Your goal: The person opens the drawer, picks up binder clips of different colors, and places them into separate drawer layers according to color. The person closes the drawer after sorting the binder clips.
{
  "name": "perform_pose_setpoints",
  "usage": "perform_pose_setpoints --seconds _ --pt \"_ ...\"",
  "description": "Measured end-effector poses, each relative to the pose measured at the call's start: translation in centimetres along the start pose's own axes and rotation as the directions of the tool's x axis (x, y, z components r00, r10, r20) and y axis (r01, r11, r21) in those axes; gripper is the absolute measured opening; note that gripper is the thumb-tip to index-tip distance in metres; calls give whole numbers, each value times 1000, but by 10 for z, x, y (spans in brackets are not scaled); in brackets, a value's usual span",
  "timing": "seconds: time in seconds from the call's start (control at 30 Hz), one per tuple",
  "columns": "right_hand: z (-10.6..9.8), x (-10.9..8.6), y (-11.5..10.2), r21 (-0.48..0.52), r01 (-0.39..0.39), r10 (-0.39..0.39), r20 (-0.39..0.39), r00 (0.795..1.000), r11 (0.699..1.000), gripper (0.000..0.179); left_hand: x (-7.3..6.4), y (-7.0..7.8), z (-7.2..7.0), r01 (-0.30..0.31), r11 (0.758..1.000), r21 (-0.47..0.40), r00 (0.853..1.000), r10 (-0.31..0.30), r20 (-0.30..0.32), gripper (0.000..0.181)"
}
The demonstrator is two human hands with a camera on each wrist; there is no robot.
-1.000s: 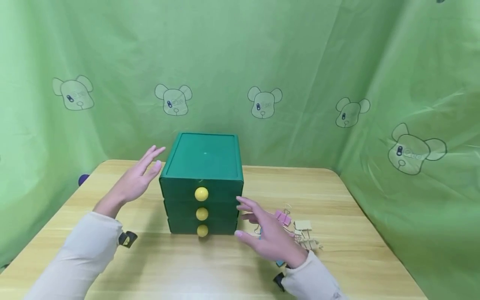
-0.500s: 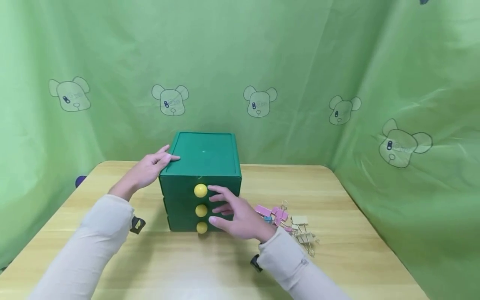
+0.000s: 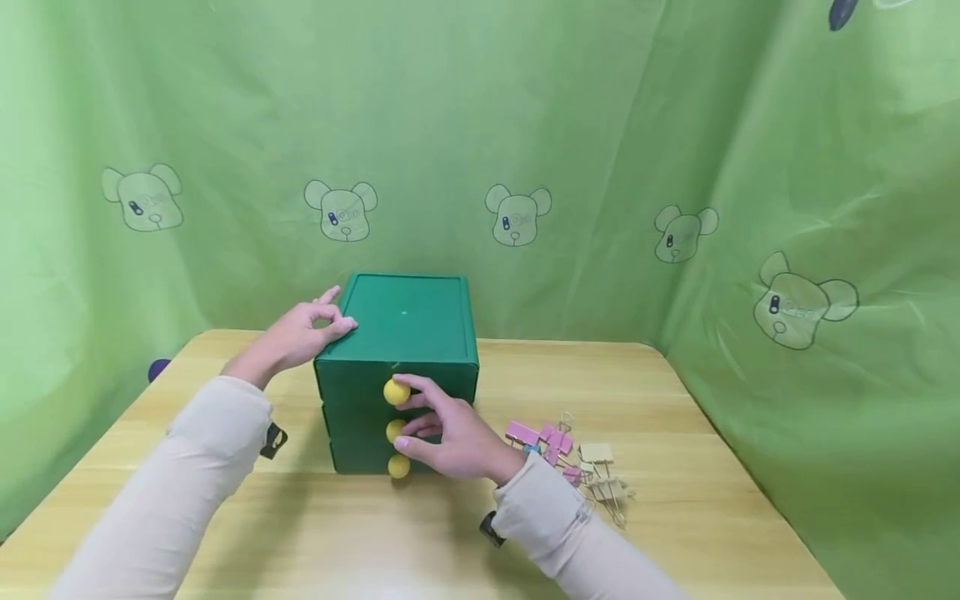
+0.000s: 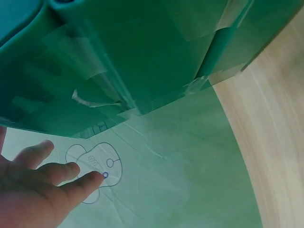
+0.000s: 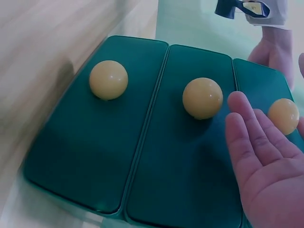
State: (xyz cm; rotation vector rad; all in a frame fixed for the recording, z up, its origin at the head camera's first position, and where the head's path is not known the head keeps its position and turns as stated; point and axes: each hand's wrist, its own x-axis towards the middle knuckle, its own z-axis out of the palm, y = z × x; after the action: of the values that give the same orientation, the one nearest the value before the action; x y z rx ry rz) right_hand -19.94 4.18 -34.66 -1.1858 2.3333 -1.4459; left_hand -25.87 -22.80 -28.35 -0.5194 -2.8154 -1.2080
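Observation:
In the head view a green drawer box (image 3: pixel 408 321) with three round yellow knobs stands on the table. My left hand (image 3: pixel 296 333) rests at its upper left edge, with the thumb on the top; in the left wrist view that hand's fingers (image 4: pixel 78 187) extend beside the taped side wall. My right hand (image 3: pixel 453 437) is in front of the drawers, fingers loosely bent. Its index fingertip is over the top knob (image 3: pixel 396 392), contact unclear. The thumb is near the middle knob (image 3: pixel 395 431), and the bottom knob (image 3: pixel 398 466) is just below.
Pink, blue and cream binder clips (image 3: pixel 558 446) lie in a loose pile on the wooden table (image 3: pixel 600 375), right of the drawer box. A green curtain (image 3: pixel 420 108) with printed bear heads hangs behind and along both sides. Black straps show at both wrists.
My left hand has come right onto the drawer box's upper left edge. The right hand has moved left from beside the binder clips to the yellow knobs. The drawers look unchanged.

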Motion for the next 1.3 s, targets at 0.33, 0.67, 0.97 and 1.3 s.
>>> perform_pose_setpoints --seconds 0.33,0.67,0.97,1.3 --pt "1 3 2 0 37 -37 -22 999 999 66 -1 -4 6 15 997 -69 999 -17 -30 29" --pt "2 2 -4 -10 -21 21 -29 999 1000 69 -4 -8 7 -21 992 -123 1000 23 16 33" --pt "7 1 -7 33 -66 67 -47 997 997 69 -6 -10 7 -22 992 -127 1000 24 12 32" --pt "8 -2 -6 49 -59 62 -62 996 997 65 -5 -10 11 7 994 -106 999 -4 34 32"
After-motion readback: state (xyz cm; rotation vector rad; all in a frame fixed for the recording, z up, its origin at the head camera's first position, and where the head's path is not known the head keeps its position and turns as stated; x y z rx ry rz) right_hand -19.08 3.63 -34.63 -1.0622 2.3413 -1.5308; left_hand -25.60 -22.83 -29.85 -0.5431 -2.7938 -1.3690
